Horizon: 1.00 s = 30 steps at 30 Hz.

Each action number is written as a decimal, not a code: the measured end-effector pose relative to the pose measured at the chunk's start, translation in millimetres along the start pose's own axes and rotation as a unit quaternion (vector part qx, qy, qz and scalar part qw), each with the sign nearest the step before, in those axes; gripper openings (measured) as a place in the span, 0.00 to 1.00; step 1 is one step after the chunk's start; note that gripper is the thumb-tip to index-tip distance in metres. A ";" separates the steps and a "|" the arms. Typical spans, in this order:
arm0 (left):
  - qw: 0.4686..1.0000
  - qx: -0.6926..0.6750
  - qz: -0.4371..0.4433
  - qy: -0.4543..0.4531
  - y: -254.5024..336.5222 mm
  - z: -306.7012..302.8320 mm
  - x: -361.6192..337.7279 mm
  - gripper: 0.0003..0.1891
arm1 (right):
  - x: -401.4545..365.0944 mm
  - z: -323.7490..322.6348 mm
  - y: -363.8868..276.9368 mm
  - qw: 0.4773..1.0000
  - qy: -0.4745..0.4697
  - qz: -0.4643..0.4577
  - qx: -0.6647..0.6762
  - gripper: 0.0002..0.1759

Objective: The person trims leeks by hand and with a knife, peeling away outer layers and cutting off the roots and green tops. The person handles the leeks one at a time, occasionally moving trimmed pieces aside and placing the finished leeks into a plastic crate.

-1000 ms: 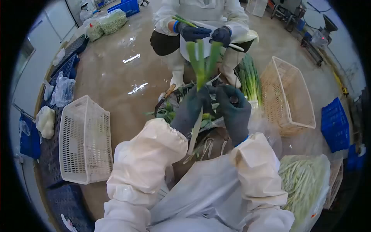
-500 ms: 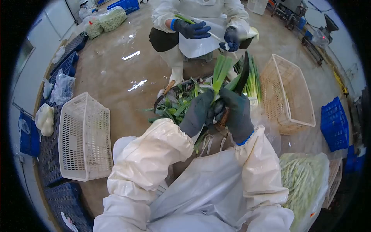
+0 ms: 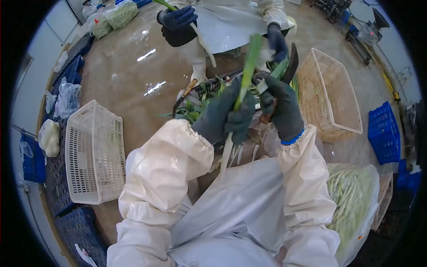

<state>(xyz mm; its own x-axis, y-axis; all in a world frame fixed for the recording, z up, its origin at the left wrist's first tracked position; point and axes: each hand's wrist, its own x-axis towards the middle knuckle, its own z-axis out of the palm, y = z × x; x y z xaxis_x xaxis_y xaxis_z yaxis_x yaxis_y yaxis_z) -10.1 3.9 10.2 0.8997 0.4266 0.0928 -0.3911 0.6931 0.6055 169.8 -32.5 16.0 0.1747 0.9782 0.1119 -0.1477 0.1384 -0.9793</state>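
My left hand (image 3: 229, 113) is closed round a leek (image 3: 250, 66), its green top pointing up and away and its white shank hanging below the fist. My right hand (image 3: 283, 109) grips a sickle (image 3: 292, 64); the dark curved blade rises beyond the knuckles, and some brown handle shows under the fingers. A cut piece of leek leaf (image 3: 280, 70) lies against the blade. Behind my hands is a heap of green leek trimmings (image 3: 193, 111), with a second sickle (image 3: 183, 95) resting at its left side.
Opposite sits a co-worker, one gloved hand (image 3: 178, 18) holding a leek, the other (image 3: 276, 42) lowered near my blade. White crates stand left (image 3: 95, 155) and right (image 3: 331, 98). A bag of pale stalks (image 3: 353, 204) lies at lower right. The floor (image 3: 133, 84) is wet.
My hands have moved apart, and the leek's white shank now shows below my left hand. The co-worker's hands have separated, with their leek carried to the left.
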 end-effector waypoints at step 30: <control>0.945 0.136 0.236 0.180 54.4 -22.6 -11.0 0.19 | -20.0 38.4 12.1 0.984 -0.011 0.032 -0.173 0.15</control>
<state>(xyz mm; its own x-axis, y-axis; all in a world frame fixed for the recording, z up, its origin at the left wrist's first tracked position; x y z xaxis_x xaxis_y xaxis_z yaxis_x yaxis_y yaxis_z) -45.6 50.0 24.2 0.4932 0.8553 0.1586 -0.6246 0.2214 0.7489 127.1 -44.5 8.3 0.1541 0.9869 0.0474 0.1828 0.0187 -0.9830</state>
